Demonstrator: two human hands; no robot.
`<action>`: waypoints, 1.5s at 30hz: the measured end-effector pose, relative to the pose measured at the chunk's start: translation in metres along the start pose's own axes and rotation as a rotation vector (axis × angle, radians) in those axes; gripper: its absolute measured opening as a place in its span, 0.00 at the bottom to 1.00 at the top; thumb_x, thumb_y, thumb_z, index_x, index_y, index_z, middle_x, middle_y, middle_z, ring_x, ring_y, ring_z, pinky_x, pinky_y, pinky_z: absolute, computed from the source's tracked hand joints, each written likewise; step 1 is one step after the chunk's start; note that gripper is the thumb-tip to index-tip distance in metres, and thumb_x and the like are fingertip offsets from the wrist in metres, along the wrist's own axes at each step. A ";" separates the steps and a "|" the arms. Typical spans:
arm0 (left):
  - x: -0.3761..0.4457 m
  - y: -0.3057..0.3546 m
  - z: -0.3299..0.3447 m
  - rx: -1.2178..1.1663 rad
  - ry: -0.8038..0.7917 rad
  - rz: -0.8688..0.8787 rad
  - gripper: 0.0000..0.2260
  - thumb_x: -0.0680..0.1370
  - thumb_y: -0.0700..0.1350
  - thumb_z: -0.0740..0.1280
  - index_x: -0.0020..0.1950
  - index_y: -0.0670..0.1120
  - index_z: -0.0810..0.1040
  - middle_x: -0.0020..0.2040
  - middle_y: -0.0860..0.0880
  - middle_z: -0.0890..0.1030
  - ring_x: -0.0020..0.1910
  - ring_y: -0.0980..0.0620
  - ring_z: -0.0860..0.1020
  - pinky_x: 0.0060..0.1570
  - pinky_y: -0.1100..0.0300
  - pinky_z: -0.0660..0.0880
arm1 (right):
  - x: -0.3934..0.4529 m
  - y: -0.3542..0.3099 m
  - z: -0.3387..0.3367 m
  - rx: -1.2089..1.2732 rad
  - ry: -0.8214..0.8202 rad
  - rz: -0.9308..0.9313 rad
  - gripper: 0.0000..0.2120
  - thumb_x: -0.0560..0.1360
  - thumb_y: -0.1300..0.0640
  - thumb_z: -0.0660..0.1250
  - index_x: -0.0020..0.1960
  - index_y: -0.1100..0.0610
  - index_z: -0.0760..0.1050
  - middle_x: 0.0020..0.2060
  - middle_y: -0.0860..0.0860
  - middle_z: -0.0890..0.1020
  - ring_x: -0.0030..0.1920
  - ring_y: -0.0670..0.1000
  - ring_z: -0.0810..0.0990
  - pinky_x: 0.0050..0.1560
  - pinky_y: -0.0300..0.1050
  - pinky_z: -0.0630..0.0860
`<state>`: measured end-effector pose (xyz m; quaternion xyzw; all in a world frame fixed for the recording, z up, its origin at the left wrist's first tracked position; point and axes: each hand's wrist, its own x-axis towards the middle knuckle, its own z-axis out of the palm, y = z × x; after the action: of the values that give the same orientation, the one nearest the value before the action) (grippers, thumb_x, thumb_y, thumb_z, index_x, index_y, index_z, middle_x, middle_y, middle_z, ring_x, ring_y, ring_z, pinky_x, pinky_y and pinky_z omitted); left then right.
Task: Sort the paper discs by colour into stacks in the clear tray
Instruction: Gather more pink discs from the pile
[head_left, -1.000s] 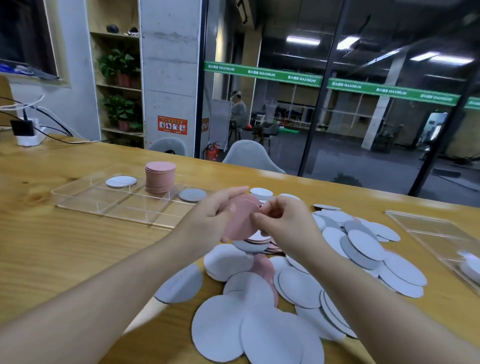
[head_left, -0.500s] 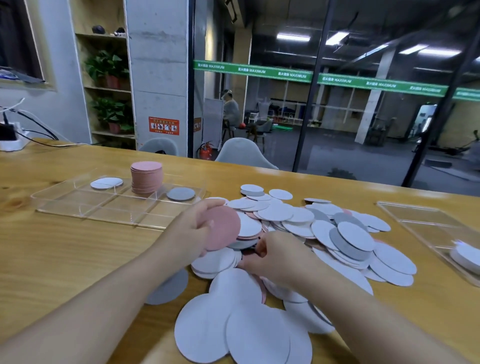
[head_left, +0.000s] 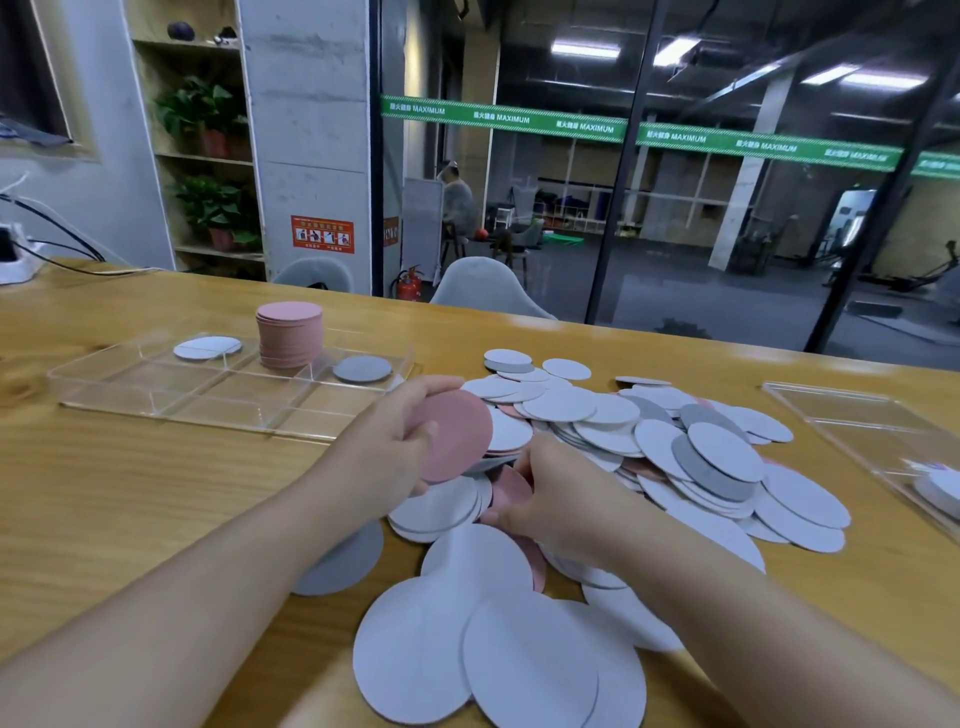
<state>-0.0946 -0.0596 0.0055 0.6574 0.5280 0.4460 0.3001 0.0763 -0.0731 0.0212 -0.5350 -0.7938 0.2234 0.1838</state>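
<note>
My left hand (head_left: 387, 447) holds pink discs (head_left: 457, 439) upright above the left edge of the loose pile of white, grey and pink discs (head_left: 623, 447) on the wooden table. My right hand (head_left: 550, 493) reaches down into the pile and pinches a pink disc (head_left: 509, 491) lying among white ones. The clear tray (head_left: 156, 395) lies to the left; it holds a tall pink stack (head_left: 289, 335), a white disc (head_left: 208, 347) and a grey disc (head_left: 362, 369) in separate back compartments.
A second clear tray (head_left: 841, 415) with white discs sits at the right table edge. A grey disc (head_left: 343, 564) lies under my left forearm. Large white discs (head_left: 493, 660) lie nearest me. A charger and cables (head_left: 15, 260) are at the far left.
My right hand left the pink discs in my left hand, dropped into the pile and took hold of another pink disc. My left hand lowered slightly with its discs.
</note>
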 end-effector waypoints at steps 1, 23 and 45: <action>-0.001 0.002 -0.001 -0.004 0.001 -0.010 0.21 0.81 0.38 0.56 0.60 0.66 0.69 0.63 0.53 0.68 0.35 0.46 0.79 0.34 0.61 0.78 | 0.000 0.002 0.001 -0.003 0.022 0.032 0.15 0.70 0.48 0.72 0.41 0.51 0.66 0.34 0.43 0.73 0.32 0.41 0.68 0.29 0.34 0.61; 0.001 0.000 0.001 -0.200 0.070 0.099 0.24 0.80 0.33 0.57 0.54 0.64 0.75 0.57 0.57 0.74 0.39 0.60 0.78 0.38 0.59 0.81 | 0.004 0.014 -0.030 0.038 0.144 -0.027 0.07 0.80 0.55 0.58 0.45 0.52 0.70 0.40 0.44 0.74 0.40 0.44 0.72 0.38 0.38 0.67; -0.003 0.001 0.006 -0.160 -0.053 0.133 0.22 0.78 0.33 0.63 0.54 0.63 0.76 0.46 0.70 0.76 0.45 0.63 0.78 0.33 0.59 0.81 | 0.005 0.019 -0.027 0.121 0.067 -0.119 0.05 0.71 0.58 0.72 0.41 0.49 0.78 0.38 0.42 0.82 0.39 0.41 0.79 0.44 0.38 0.77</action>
<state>-0.0891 -0.0622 0.0029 0.6765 0.4377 0.4883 0.3352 0.1030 -0.0582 0.0333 -0.4817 -0.8027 0.2417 0.2554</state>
